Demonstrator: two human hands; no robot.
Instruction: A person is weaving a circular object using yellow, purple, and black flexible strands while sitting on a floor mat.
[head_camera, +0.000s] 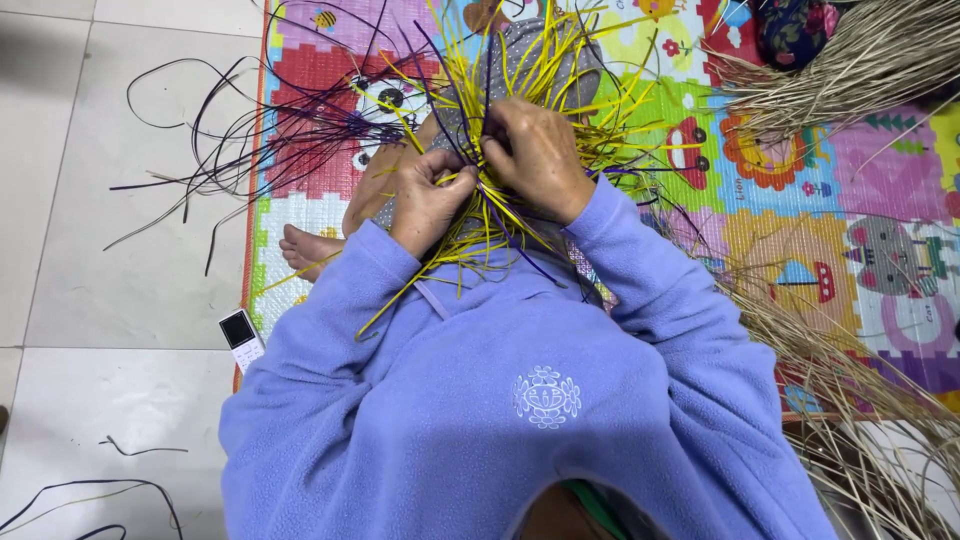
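The person sat on a colourful play mat laid on a pale tiled floor, wearing a lilac fleece top and looking down at work held in the lap. Both hands met in the middle of a bundle of yellow strips that fanned out upward and downward from the grip.

The left hand was closed, its fingers pinching several of the yellow strips near the centre of the bundle. The right hand lay just beside it, touching it, fingers curled down over the same crossing point and closed on the strips there.

Dark purple strips ran through the yellow ones and spread out to the left, across the mat's edge and onto the floor. A bare foot showed at the left under the arm, resting on the mat.

A small white phone lay on the floor just beside the mat's edge, near the left elbow. Heaps of dry straw-coloured fibre lay at the upper right of the mat, and more of it trailed along the right side. A few loose dark strips lay on the tiles at the lower left.
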